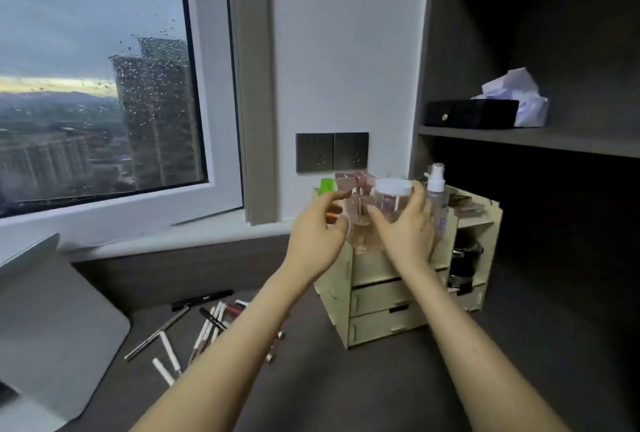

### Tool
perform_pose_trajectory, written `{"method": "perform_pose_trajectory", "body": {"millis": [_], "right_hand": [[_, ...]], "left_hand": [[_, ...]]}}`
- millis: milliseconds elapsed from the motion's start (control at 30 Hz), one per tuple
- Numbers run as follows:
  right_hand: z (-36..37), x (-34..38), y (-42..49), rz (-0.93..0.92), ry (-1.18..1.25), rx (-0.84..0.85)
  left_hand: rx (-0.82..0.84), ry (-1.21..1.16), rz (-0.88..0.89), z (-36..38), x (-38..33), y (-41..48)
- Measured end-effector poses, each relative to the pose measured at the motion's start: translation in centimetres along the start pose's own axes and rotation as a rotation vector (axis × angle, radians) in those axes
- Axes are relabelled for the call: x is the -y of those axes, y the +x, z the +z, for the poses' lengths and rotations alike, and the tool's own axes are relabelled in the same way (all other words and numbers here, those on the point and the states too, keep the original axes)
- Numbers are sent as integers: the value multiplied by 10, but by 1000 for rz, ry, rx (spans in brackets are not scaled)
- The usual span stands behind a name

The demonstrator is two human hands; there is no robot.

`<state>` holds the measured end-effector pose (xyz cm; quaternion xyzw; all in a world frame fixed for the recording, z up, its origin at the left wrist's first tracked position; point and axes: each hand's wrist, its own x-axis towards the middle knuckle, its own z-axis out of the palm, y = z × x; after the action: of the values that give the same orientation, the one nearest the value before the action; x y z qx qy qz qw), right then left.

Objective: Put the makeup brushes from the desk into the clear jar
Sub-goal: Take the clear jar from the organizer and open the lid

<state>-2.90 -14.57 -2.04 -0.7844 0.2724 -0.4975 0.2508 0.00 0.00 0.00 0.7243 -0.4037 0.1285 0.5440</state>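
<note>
The right hand (408,229) curled its fingers round the clear jar (393,201) on the far organizer (377,296), the left hand (315,236) beside it, fingers loosely spread.

Dim room at dusk.
Rain-spotted window (97,85) well left of my right grip (407,227); white wall (346,51) with dark sockets (331,152) behind it; dark shelf (519,141) up right.

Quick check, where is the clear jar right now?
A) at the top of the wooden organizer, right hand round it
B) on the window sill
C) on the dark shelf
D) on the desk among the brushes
A: the right hand curls round the clear jar up at the top of the wooden organizer.
</note>
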Motion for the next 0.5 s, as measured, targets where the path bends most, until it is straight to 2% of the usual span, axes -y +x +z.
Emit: {"method": "perform_pose_trajectory", "body": {"millis": [100, 300, 500], "right_hand": [[6, -3, 8, 48, -61, -26], [7, -11, 17, -17, -71, -30], [-26, 20, 11, -175, 96, -215]], "left_hand": [[-17, -118, -77, 20, 7, 12], [-64, -199, -113, 43, 24, 22], [-6, -259, -43, 35, 16, 20]]}}
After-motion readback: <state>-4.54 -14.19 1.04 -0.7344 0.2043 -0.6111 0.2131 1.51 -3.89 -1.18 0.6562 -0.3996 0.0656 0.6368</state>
